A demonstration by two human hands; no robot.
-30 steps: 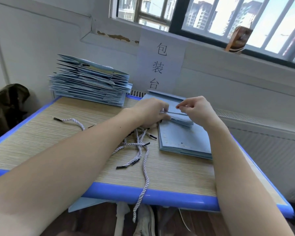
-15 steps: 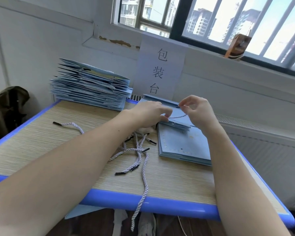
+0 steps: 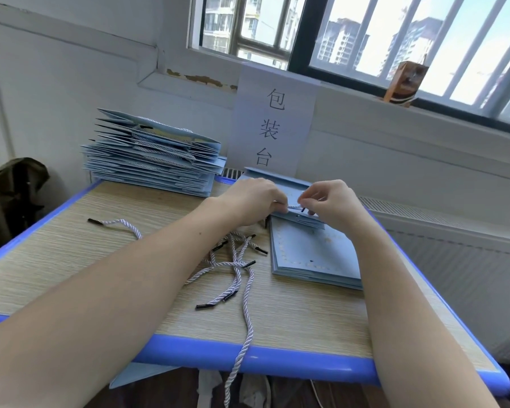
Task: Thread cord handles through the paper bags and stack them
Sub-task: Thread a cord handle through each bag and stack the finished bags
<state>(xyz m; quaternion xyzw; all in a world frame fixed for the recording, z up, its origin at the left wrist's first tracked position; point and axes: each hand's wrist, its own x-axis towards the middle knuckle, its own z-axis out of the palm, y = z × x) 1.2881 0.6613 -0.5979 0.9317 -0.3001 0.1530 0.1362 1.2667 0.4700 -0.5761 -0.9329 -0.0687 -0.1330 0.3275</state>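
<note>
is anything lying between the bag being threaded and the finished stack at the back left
Nothing visible does. The bag lies under both hands, and the bare tabletop runs from it to the finished stack. The loose cords lie nearer the person, off that path.

Right hand (image 3: 329,204) has lowered the cord (image 3: 294,206) to the bag (image 3: 312,248).

Desk (image 3: 71,260): pale wood-grain top with a rounded blue edge band, filling the lower centre of the frame. White paper sign (image 3: 273,125) with three black characters, upright against the wall at upper centre. Window (image 3: 365,33) with white bars across the upper right; high-rise buildings visible beyond. Brown carton (image 3: 402,83) standing on the sill, upper right. Dark olive garment (image 3: 9,195) bunched at the left edge. White radiator panel (image 3: 454,254) at right.
</note>
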